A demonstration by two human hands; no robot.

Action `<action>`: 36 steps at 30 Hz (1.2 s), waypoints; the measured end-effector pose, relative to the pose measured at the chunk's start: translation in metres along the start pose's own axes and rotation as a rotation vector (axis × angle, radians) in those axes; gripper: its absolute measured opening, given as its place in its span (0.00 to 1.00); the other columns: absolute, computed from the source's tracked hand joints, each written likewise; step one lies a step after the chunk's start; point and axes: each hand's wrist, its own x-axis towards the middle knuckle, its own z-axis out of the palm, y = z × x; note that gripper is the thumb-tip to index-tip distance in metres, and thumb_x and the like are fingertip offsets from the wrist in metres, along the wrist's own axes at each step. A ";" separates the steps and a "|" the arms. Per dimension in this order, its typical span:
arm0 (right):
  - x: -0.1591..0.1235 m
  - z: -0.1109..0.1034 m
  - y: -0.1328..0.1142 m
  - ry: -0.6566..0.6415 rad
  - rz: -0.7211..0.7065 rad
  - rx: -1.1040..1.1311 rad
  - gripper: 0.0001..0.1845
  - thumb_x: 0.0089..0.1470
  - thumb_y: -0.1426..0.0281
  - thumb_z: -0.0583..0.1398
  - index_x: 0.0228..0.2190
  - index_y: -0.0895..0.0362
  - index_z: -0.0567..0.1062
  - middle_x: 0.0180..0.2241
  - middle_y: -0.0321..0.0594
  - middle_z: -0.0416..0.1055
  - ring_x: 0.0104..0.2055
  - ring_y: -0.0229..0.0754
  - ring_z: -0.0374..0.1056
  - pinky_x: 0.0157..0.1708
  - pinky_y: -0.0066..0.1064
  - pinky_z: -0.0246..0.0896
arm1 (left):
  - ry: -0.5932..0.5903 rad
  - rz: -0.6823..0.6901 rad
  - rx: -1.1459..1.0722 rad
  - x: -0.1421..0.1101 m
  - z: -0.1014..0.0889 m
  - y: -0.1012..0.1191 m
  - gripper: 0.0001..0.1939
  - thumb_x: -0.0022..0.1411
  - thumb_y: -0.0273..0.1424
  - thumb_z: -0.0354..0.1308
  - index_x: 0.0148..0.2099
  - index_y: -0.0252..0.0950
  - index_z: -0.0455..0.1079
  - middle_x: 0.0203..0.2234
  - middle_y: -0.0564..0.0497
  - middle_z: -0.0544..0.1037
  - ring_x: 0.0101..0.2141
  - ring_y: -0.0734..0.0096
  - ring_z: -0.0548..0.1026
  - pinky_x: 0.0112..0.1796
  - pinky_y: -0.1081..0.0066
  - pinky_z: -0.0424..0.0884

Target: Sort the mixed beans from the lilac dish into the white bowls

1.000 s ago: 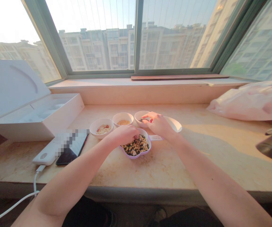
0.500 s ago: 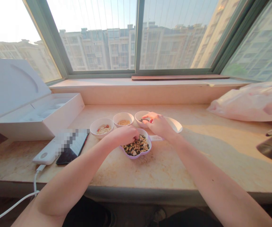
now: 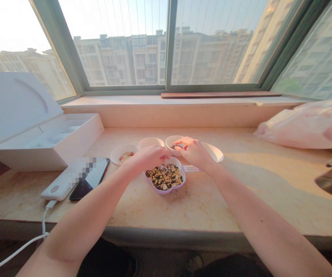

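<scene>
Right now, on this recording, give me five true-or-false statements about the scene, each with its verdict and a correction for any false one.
1. The right hand has its fingers at the bowl of dark seeds. True.
2. The flower-shaped dish is empty. False: it holds mixed beans and seeds.
3. The phone lies inside the white box. False: it lies on the sill beside the power bank.
4. A white cable runs from the power bank. True.
5. The left hand is inside the plastic bag. False: it is beside the dish, away from the bag.
</scene>
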 end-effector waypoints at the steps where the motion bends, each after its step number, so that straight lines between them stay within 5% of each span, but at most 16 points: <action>1: 0.000 0.000 0.000 0.004 -0.005 0.003 0.10 0.60 0.69 0.61 0.42 0.54 0.82 0.47 0.40 0.81 0.38 0.42 0.73 0.43 0.34 0.67 | 0.060 -0.027 0.007 0.000 -0.002 -0.005 0.13 0.65 0.23 0.51 0.38 0.38 0.77 0.35 0.50 0.81 0.35 0.69 0.75 0.37 0.72 0.65; 5: -0.002 0.001 -0.002 0.005 -0.034 -0.013 0.11 0.61 0.68 0.60 0.41 0.54 0.82 0.45 0.40 0.82 0.39 0.43 0.74 0.42 0.34 0.66 | 0.182 -0.160 0.056 -0.001 -0.007 -0.023 0.13 0.67 0.25 0.51 0.37 0.35 0.77 0.34 0.47 0.81 0.32 0.69 0.74 0.34 0.72 0.64; 10: -0.005 -0.001 -0.008 -0.019 -0.057 -0.020 0.10 0.61 0.68 0.60 0.38 0.54 0.84 0.39 0.39 0.82 0.36 0.43 0.74 0.40 0.34 0.66 | 0.164 -0.338 0.081 -0.002 -0.003 -0.040 0.12 0.67 0.31 0.54 0.40 0.34 0.78 0.29 0.46 0.80 0.30 0.68 0.73 0.32 0.72 0.62; 14: -0.010 0.001 -0.013 -0.160 -0.122 0.030 0.11 0.58 0.73 0.61 0.37 0.54 0.84 0.33 0.38 0.82 0.35 0.42 0.75 0.36 0.31 0.67 | 0.138 -0.418 0.074 0.000 0.001 -0.046 0.14 0.68 0.32 0.53 0.40 0.34 0.79 0.26 0.45 0.79 0.28 0.68 0.72 0.31 0.71 0.62; 24: -0.017 0.025 -0.025 -0.403 -0.217 -0.024 0.16 0.53 0.79 0.59 0.32 0.52 0.84 0.33 0.35 0.82 0.34 0.42 0.76 0.34 0.31 0.65 | 0.139 -0.395 0.079 0.001 0.005 -0.048 0.14 0.67 0.31 0.51 0.43 0.34 0.79 0.29 0.44 0.80 0.27 0.69 0.71 0.29 0.71 0.60; 36: -0.011 0.030 -0.029 -0.546 -0.207 -0.149 0.15 0.60 0.78 0.55 0.38 0.54 0.82 0.39 0.40 0.82 0.40 0.45 0.76 0.37 0.32 0.61 | 0.146 -0.302 0.032 0.005 0.012 -0.051 0.14 0.66 0.31 0.54 0.47 0.38 0.79 0.33 0.45 0.82 0.28 0.67 0.75 0.30 0.72 0.63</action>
